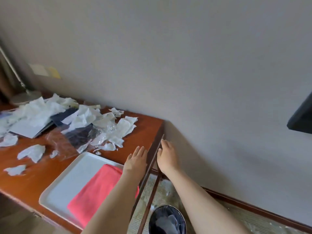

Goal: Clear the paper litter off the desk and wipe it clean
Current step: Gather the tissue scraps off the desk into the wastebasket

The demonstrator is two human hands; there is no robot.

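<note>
Torn white paper scraps [81,119] lie heaped across the left and middle of the reddish wooden desk [145,130], mixed with crumpled clear plastic film [70,142] and dark booklets [67,115]. Loose scraps [32,152] lie nearer the front. A folded pink cloth [99,188] rests on a white tray [67,179] at the desk's front right. My left hand [136,161] hovers flat and empty over the desk's right end, fingers straight. My right hand [167,156] is just past the desk's right edge, fingers loosely bent, holding nothing.
A dark round bin [167,220] with paper inside stands on the floor below the desk's right end. A lamp base [25,97] sits at the back left. Sticky notes [45,71] are on the wall. A dark screen corner [302,117] juts in at right.
</note>
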